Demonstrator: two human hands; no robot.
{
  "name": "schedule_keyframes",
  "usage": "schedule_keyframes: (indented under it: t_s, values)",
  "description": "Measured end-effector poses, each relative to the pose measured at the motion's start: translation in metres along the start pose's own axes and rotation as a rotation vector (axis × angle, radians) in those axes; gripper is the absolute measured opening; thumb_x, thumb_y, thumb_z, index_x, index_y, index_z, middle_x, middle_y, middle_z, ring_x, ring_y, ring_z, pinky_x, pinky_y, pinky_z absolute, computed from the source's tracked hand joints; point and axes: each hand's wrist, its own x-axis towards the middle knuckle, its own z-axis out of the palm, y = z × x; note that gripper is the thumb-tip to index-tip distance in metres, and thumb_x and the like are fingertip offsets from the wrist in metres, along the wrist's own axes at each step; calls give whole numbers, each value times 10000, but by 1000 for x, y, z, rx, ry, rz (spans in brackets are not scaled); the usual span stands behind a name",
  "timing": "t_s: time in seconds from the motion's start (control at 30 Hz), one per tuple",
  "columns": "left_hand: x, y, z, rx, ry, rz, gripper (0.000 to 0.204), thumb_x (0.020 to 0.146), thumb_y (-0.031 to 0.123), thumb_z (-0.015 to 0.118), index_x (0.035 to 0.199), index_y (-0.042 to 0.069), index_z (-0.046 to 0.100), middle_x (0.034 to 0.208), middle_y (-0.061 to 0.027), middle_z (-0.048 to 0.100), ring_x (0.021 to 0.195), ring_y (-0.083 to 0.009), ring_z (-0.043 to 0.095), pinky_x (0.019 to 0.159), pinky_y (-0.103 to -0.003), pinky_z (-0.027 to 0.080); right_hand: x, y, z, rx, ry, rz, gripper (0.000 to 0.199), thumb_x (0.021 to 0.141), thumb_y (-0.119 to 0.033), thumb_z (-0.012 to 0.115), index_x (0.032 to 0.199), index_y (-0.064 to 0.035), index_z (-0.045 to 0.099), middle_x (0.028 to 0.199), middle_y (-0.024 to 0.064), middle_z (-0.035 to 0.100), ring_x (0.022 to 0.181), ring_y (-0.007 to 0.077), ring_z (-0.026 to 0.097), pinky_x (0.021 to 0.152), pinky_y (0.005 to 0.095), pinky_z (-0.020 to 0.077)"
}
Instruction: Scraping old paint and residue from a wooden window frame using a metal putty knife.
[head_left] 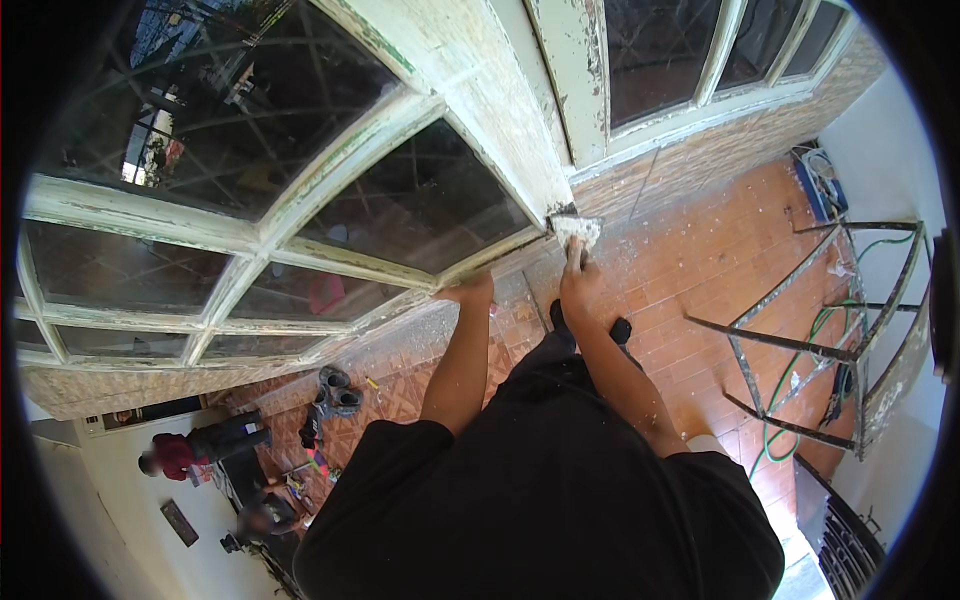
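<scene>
My right hand [578,268] is closed round the handle of a putty knife [577,230]. The knife's wide blade is smeared white, and its edge meets the lower corner of a wooden window frame [500,95] with worn, peeling whitish paint. Beside it, my left hand [468,290] lies against the bottom rail of the paned window, fingers stretched along the wood and partly hard to make out. It holds no tool that I can see.
Glass panes [420,200] fill the window. Paint flakes dot the tiled floor [690,270]. On the right stand a metal frame [800,345], a green hose [775,440] and a blue box [820,180]. Shoes [338,392] lie at left; two people [205,450] are farther off.
</scene>
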Motion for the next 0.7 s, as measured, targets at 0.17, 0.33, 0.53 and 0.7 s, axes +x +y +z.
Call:
schedule_keyframes:
  t_s: [0.17, 0.33, 0.53, 0.7]
  values:
    - [-6, 8, 7, 20, 14, 40, 887, 654, 742, 449, 1318, 155, 419, 1350, -63, 429, 1242, -283, 395, 1063, -468, 276, 0, -68, 11, -51, -100, 116, 446, 897, -406, 535, 888, 14, 686, 764, 215, 656, 693, 248, 658, 621, 359, 464]
    - [-2, 1, 1, -31, -168, -17, 863, 652, 727, 482, 1300, 159, 428, 1350, -59, 421, 1243, -270, 390, 1052, -453, 295, -3, -24, 7, 122, 71, -17, 486, 907, -421, 509, 873, 36, 671, 731, 253, 622, 677, 292, 645, 623, 379, 454]
    - [7, -4, -8, -11, -64, -39, 875, 614, 745, 511, 1267, 164, 467, 1283, -57, 487, 1210, -275, 433, 1045, -464, 314, -2, -1, -1, 41, 44, -16, 456, 914, -394, 505, 903, 29, 676, 770, 236, 644, 706, 302, 650, 644, 367, 468]
    - [25, 15, -46, -25, 25, -3, 922, 603, 774, 478, 1278, 145, 455, 1306, -61, 467, 1231, -279, 411, 1057, -470, 296, 2, -42, 15, -10, -125, 138, 400, 891, -347, 568, 914, 37, 677, 813, 183, 678, 751, 215, 665, 672, 328, 482]
